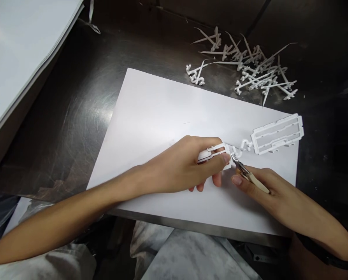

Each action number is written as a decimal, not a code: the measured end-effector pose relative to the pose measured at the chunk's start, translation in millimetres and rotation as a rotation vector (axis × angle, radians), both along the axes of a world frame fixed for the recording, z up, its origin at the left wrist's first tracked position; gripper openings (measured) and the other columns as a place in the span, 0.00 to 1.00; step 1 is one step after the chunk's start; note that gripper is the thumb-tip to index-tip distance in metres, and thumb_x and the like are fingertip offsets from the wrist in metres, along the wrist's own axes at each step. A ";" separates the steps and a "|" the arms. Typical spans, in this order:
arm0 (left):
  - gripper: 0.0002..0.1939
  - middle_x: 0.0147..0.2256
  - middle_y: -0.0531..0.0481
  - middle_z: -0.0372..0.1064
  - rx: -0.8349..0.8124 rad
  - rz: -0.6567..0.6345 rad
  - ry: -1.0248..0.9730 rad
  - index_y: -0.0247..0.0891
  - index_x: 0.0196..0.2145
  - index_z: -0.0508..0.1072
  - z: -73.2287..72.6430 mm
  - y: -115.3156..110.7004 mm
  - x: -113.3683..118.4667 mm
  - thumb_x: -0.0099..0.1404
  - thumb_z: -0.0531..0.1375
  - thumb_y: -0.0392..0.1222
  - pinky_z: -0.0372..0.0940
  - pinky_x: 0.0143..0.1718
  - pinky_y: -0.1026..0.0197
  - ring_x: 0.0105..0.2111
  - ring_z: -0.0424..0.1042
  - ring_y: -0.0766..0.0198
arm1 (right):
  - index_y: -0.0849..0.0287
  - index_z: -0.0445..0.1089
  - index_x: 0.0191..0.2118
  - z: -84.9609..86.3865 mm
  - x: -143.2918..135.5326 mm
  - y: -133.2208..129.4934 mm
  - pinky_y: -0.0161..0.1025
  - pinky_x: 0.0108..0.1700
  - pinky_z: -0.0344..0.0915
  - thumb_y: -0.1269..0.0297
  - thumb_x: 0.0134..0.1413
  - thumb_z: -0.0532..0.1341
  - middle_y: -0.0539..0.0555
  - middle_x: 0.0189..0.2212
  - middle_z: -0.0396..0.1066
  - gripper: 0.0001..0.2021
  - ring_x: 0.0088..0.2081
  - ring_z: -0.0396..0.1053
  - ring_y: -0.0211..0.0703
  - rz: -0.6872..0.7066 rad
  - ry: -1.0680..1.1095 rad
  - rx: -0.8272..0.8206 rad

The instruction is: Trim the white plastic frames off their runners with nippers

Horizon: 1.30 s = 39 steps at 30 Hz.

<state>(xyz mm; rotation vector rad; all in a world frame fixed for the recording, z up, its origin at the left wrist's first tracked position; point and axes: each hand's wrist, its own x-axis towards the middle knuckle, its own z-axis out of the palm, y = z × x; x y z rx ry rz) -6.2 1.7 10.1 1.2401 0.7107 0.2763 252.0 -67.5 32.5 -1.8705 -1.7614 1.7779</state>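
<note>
Between the thumb and fingers of my left hand (191,165) is a white plastic frame (222,148), partly hidden by the hand. A curly white sprue (241,148) runs from its right end to a second white plastic frame (277,134), which is held out over the paper on the right. My right hand (275,190) is closed around side cutters (251,179) with cream handles. Their metal jaws touch or nearly touch the sprue beside the first frame; whether the jaws are closed on it I cannot tell.
Under my hands lies a large white sheet (150,109) on a dark, shiny metal table (83,97). Beyond it is a loose pile of cut-off white sprues (258,72), with a smaller bunch (195,74) nearer the sheet. A white-topped stack (25,42) fills the upper left.
</note>
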 end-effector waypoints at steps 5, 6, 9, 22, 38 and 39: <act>0.14 0.33 0.57 0.78 0.022 -0.004 0.018 0.41 0.38 0.70 -2.0 -0.1 1.5 0.80 0.59 0.51 0.68 0.21 0.70 0.23 0.72 0.69 | 0.55 0.75 0.38 4.6 -3.5 0.6 0.38 0.29 0.63 0.36 0.79 0.59 0.53 0.33 0.74 0.27 0.42 0.74 0.58 0.020 -0.074 0.041; 0.14 0.33 0.57 0.77 0.025 -0.002 0.021 0.41 0.38 0.70 -1.7 0.0 1.7 0.80 0.59 0.51 0.68 0.20 0.70 0.23 0.72 0.69 | 0.55 0.75 0.38 5.4 -3.7 0.6 0.38 0.29 0.64 0.36 0.78 0.59 0.53 0.35 0.75 0.27 0.41 0.74 0.57 0.020 -0.087 0.050; 0.15 0.32 0.58 0.77 0.022 -0.010 0.019 0.42 0.38 0.70 -0.5 -0.1 1.7 0.81 0.59 0.52 0.68 0.20 0.70 0.23 0.71 0.69 | 0.55 0.76 0.39 7.3 -3.3 0.3 0.38 0.29 0.65 0.36 0.77 0.61 0.53 0.36 0.76 0.26 0.39 0.74 0.56 0.024 -0.101 0.060; 0.17 0.35 0.54 0.78 0.028 -0.064 0.000 0.41 0.38 0.70 0.4 6.7 -0.4 0.80 0.59 0.55 0.66 0.21 0.68 0.24 0.72 0.68 | 0.55 0.76 0.42 4.0 -8.4 0.4 0.39 0.30 0.56 0.45 0.82 0.57 0.50 0.30 0.69 0.21 0.32 0.66 0.50 0.050 -0.073 0.052; 0.25 0.35 0.47 0.79 -0.045 0.225 -0.130 0.37 0.42 0.79 2.1 15.6 -8.8 0.83 0.54 0.60 0.67 0.27 0.66 0.26 0.71 0.66 | 0.55 0.62 0.35 3.3 13.3 -1.6 0.39 0.31 0.51 0.43 0.80 0.63 0.46 0.29 0.53 0.24 0.31 0.52 0.44 -0.152 0.001 0.164; 0.29 0.37 0.45 0.80 -0.088 0.305 -0.196 0.37 0.46 0.80 1.7 16.9 -8.8 0.83 0.49 0.63 0.69 0.28 0.65 0.27 0.73 0.64 | 0.55 0.65 0.37 3.9 15.6 -0.9 0.39 0.33 0.53 0.43 0.81 0.62 0.46 0.30 0.55 0.23 0.31 0.54 0.44 -0.175 -0.008 0.233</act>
